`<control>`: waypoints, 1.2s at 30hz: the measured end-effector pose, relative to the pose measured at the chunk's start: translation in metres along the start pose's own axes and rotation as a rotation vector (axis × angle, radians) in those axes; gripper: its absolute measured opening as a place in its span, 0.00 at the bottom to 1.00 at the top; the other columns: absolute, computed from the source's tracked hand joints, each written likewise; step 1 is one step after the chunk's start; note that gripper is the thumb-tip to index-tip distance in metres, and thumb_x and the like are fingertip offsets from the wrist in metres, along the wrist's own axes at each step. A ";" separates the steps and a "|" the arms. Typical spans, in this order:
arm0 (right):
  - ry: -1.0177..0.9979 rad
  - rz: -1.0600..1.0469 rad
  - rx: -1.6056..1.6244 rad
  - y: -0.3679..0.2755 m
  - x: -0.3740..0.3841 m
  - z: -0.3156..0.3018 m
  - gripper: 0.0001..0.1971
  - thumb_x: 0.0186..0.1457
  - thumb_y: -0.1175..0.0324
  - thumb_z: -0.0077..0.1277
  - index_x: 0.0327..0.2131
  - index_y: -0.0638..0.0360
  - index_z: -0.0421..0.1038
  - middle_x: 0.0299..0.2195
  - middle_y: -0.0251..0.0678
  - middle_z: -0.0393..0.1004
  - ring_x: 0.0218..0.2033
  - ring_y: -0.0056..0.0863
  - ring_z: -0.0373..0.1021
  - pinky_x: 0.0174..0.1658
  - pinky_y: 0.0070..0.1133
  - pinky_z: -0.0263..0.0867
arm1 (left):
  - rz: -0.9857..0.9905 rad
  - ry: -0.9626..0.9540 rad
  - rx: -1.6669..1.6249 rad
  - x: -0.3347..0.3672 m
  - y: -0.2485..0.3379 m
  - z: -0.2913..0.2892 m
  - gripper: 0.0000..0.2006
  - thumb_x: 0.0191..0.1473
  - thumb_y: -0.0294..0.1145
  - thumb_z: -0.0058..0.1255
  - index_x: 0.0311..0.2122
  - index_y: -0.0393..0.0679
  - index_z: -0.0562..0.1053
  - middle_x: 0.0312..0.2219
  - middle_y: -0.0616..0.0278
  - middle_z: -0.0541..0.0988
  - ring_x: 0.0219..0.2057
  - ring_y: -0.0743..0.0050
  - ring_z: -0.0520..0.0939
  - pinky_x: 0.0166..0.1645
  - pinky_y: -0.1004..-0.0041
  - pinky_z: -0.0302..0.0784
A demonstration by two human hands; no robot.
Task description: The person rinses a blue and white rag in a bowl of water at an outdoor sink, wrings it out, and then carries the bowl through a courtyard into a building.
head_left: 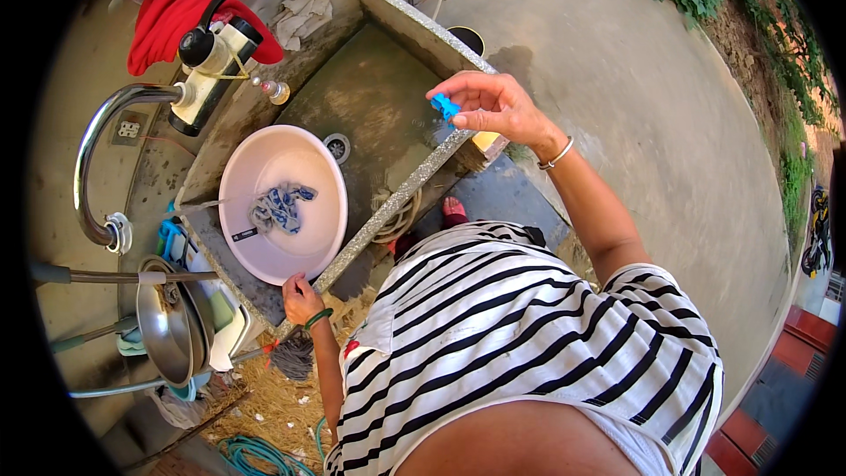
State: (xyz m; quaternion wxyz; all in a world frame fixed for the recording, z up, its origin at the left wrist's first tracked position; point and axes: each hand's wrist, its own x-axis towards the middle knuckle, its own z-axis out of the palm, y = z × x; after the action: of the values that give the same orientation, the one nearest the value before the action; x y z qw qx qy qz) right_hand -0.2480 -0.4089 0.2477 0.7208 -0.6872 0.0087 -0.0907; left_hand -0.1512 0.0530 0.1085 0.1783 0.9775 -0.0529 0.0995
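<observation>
At the sink, I judge a holding step: right hand pinches blue piece, left hand unclear; next needs steadiness.

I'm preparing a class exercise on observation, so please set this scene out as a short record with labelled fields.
Right hand: pinches a small blue object, exact kind unclear, between thumb and fingers
Left hand: at the near rim of the basin; firm grip cannot be told
Basin: round, pale pink, in the sink
In the basin: a bunched blue-and-grey cloth
Drain: round, metal, just beside the basin
Tap spout: curved, chrome, left of the basin
</observation>
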 end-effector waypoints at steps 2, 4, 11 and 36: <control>0.000 0.025 0.103 -0.004 -0.007 -0.001 0.17 0.51 0.72 0.54 0.45 0.64 0.69 0.36 0.32 0.73 0.35 0.17 0.69 0.39 0.16 0.66 | -0.007 -0.025 0.009 0.003 -0.001 0.001 0.08 0.48 0.33 0.45 0.28 0.47 0.78 0.30 0.66 0.78 0.27 0.63 0.78 0.29 0.69 0.71; -0.008 0.042 0.206 -0.006 -0.009 0.000 0.17 0.51 0.72 0.53 0.45 0.64 0.68 0.37 0.33 0.73 0.37 0.17 0.69 0.39 0.17 0.67 | -0.013 -0.096 -0.316 0.011 0.008 0.001 0.07 0.49 0.29 0.48 0.30 0.43 0.77 0.29 0.62 0.78 0.26 0.68 0.78 0.31 0.74 0.72; -0.073 -0.094 0.263 -0.022 -0.002 0.020 0.22 0.48 0.67 0.55 0.46 0.67 0.67 0.42 0.41 0.69 0.37 0.24 0.69 0.41 0.20 0.67 | 0.209 -0.500 -1.161 0.044 0.230 -0.075 0.07 0.50 0.23 0.54 0.37 0.37 0.75 0.30 0.64 0.78 0.30 0.84 0.76 0.36 0.82 0.70; -0.104 -0.194 0.453 -0.034 0.005 0.046 0.22 0.50 0.66 0.53 0.46 0.72 0.67 0.46 0.45 0.64 0.45 0.29 0.65 0.48 0.24 0.61 | -0.002 -1.077 -1.684 0.051 0.308 -0.093 0.07 0.53 0.28 0.50 0.36 0.36 0.73 0.26 0.62 0.76 0.26 0.81 0.74 0.29 0.84 0.68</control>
State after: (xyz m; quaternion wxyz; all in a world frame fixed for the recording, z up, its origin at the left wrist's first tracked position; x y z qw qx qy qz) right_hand -0.2405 -0.3659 0.2848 0.8437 -0.5097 -0.1148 -0.1235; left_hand -0.1605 -0.2035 0.3089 0.7653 0.4475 -0.1792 -0.4266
